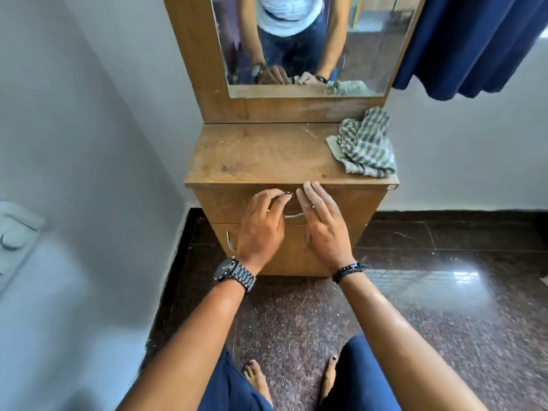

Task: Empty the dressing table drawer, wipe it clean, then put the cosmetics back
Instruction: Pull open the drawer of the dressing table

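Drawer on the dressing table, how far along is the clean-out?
Nothing looks done: the drawer is closed and no cosmetics are out. In hand: the left hand curls at the handle; the right hand is flat on the drawer front. Left: emptying, wiping with the cloth on the tabletop, restocking.

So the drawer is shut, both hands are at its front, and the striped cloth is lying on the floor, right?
Not quite. The head view shows the cloth lying on the tabletop, at its right rear corner, not on the floor. The rest holds: the drawer is shut, with the left hand and right hand at its front.
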Motion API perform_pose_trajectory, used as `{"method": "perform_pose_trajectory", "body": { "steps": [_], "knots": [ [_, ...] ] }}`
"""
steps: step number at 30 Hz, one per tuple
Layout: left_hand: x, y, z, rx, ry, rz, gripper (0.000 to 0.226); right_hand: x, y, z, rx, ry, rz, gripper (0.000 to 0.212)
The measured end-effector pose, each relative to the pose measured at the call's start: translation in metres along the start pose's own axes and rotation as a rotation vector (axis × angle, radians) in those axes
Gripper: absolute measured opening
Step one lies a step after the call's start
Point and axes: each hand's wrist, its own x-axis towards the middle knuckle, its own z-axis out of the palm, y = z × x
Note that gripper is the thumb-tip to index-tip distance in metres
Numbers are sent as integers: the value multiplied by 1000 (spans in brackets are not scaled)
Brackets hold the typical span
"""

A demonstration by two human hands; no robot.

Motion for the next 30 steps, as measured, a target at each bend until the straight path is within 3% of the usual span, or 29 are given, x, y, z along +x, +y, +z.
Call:
{"method": "perform_pose_trajectory", "body": {
  "steps": [5, 8, 11, 13, 23, 30],
  "knots": [
    [-2, 0, 3, -63, -287, -144, 30, -12, -7, 1, 3, -341, 78, 44],
    [-7, -7, 9, -103, -406, -212, 32, -9, -5, 5, 64, -360, 159, 39],
    [-16, -10, 12, -127, -398, -206, 36, -5, -5, 9, 91, -289, 180, 14],
    [-18, -10, 14, -144, -371, -217, 35, -4, -6, 13, 113, -261, 198, 9],
    [-11, 0, 3, -149, -346, -279, 25, 2, -11, 0, 200, -390, 288, 13],
    [-43, 7, -13, -204, -310, -240, 17, -28, -34, -25, 183, -359, 294, 11]
  ]
}}
